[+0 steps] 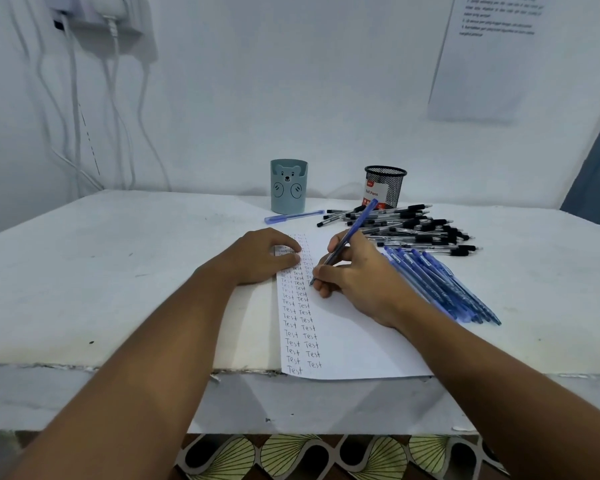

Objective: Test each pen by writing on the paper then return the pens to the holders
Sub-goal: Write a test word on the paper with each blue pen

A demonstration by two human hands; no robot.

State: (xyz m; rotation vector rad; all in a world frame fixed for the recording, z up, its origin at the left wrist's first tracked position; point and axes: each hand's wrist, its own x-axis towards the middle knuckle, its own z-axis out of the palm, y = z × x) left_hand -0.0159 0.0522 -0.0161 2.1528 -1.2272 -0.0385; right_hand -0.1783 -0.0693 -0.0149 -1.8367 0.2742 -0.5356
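On a white tabletop [118, 271] against a pale wall, a person's right hand [357, 271] has its fingers [326, 275] closed around a slim blue ballpoint pen [347, 237], the tip touching a white sheet of paper [347, 334] and the barrel slanting up and away toward the far right. The left hand [260, 256] lies on the sheet's left edge, its fingers curled and pressing the paper down, gripping nothing. Two columns of the handwritten word "Test" run down the left side of the sheet, whose near edge reaches the tabletop's front edge. Just right of the writing hand lies a fanned bundle of blue pens [444, 289], and beyond it a loose heap of clear-barrelled pens with black grips [413, 226]. At the back stand two holders: a pale teal cup printed with a bear face [288, 187] and a black wire-mesh cup [385, 187] with a card reading "Ball Pens" inside. One capped blue pen [293, 216] lies at the foot of the bear cup.
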